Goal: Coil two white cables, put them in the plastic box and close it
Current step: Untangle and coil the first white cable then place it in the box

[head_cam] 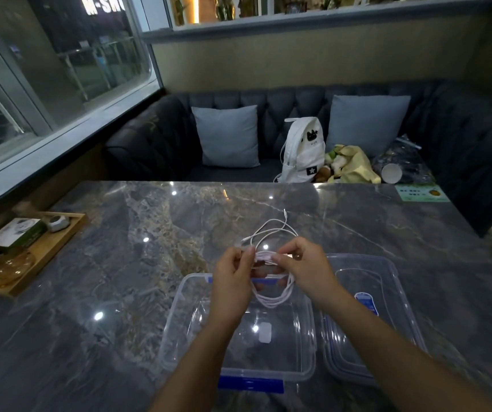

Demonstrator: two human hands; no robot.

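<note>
Over on the far left there's a flat wooden tray [60, 242] on the grey marble table [149, 263]. Moving in, the clear plastic box with blue latches [176, 316] sits open, and right above it the left hand [233, 281] pinches the top of a coiled white cable [271, 298], loops dangling over the box. The right hand [307, 272] grips the same bundle. The second white cable [271, 230] lies loose just behind, and the clear lid [387, 292] rests on the right.
</note>
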